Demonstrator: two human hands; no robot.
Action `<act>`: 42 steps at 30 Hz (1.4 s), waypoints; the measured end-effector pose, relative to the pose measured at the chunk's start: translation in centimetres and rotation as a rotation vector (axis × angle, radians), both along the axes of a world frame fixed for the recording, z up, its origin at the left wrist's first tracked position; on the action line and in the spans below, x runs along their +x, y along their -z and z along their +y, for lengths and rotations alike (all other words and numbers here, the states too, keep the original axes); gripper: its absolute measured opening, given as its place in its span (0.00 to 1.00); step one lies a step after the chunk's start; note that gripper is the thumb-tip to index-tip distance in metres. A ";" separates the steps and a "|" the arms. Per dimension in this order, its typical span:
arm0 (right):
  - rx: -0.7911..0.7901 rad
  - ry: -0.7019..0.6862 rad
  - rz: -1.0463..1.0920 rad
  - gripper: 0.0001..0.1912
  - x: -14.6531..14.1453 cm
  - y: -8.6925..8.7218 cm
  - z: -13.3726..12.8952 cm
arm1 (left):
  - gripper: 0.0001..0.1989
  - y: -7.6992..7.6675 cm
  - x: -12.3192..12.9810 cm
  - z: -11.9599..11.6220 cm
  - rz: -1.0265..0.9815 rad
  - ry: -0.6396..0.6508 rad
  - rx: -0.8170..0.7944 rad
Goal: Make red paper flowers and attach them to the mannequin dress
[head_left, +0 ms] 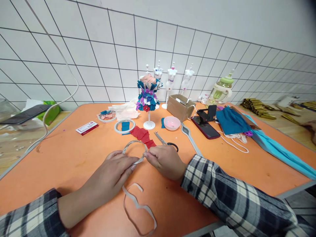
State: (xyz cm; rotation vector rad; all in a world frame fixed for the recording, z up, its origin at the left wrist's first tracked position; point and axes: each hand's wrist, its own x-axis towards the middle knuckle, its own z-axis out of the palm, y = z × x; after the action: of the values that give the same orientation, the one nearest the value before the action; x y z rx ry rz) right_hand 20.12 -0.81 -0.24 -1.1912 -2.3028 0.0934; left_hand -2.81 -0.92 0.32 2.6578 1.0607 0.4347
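A thin pale ring [134,143], like a roll of tape, is held upright between my two hands over the orange table. My left hand [116,169] has its fingers closed on the ring's left and lower edge. Pinched at the ring's right edge is my right hand [166,160], its fingers curled. A loose curled white strip [138,204] lies on the table below the hands. Just beyond the ring lie a red cloth strip [143,135] and scissors [166,142]. Another white ring [124,126] rests over a teal cloth piece [125,127].
A small dress form in ruffled cloth [148,95] stands behind, with white forms [171,77] by the wall. Around them are a cardboard box [180,107], pink bowl [172,123], phone [204,127], bottle [220,90], teal cloth [232,121] and red-white box [87,128].
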 end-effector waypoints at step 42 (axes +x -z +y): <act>0.324 -0.043 -0.211 0.06 -0.4 0.1 -0.2 | 0.18 -0.2 0.5 -0.3 0.081 -0.114 0.077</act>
State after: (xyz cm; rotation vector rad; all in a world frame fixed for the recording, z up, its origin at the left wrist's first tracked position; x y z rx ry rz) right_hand 19.70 -0.99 -0.38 -1.0253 -2.4060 -0.3929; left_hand -2.30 -1.23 0.57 2.7116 1.2493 0.4001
